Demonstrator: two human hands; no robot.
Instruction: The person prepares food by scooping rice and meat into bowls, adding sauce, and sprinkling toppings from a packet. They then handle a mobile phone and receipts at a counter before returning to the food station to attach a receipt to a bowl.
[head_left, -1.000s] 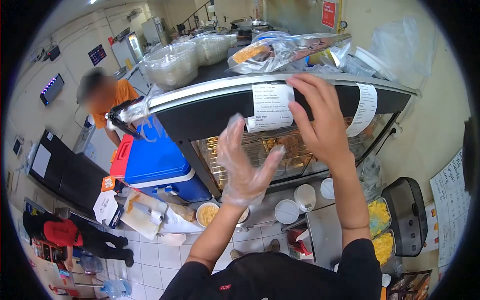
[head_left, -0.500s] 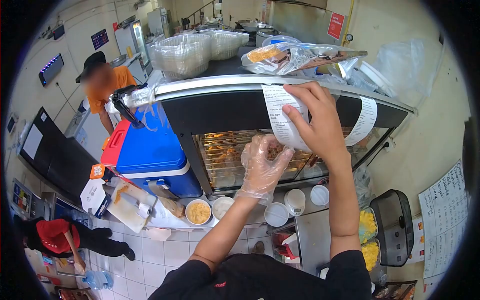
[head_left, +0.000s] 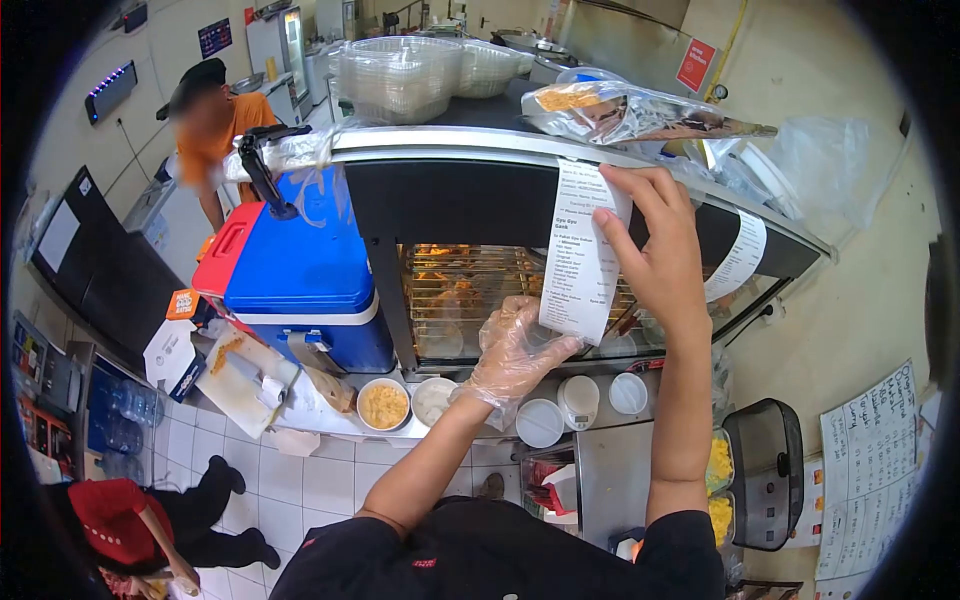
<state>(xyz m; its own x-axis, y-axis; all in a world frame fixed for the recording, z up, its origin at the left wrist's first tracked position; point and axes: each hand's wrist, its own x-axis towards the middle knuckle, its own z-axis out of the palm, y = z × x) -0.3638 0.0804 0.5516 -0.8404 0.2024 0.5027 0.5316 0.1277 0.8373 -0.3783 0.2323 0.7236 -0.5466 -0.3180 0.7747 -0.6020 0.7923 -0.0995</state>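
Note:
A long printed receipt point(head_left: 578, 255) hangs against the black front of a glass-fronted warming cabinet point(head_left: 450, 205), its upper end at the metal top edge. My bare right hand point(head_left: 655, 235) grips the receipt's upper right side between thumb and fingers. My left hand point(head_left: 515, 350), in a clear plastic glove, is closed at the receipt's lower end, with the thumb at the bottom edge and some fingers hidden. Behind the glass are lit wire racks point(head_left: 455, 285) with food. Another receipt point(head_left: 738, 255) hangs farther right on the cabinet.
Clear plastic containers point(head_left: 395, 80) and a food bag point(head_left: 625, 112) lie on the cabinet. A blue cooler point(head_left: 300, 260) stands left. The counter holds a bowl of yellowish food point(head_left: 384, 405) and white tubs point(head_left: 540, 423). Co-workers in orange point(head_left: 235, 130) and red point(head_left: 115, 525) are at left.
The receipt, curled up at its lower end before, now hangs straight and longer. My left hand has moved to its bottom edge. The co-worker in red has moved; the water bottle is no longer at that hand.

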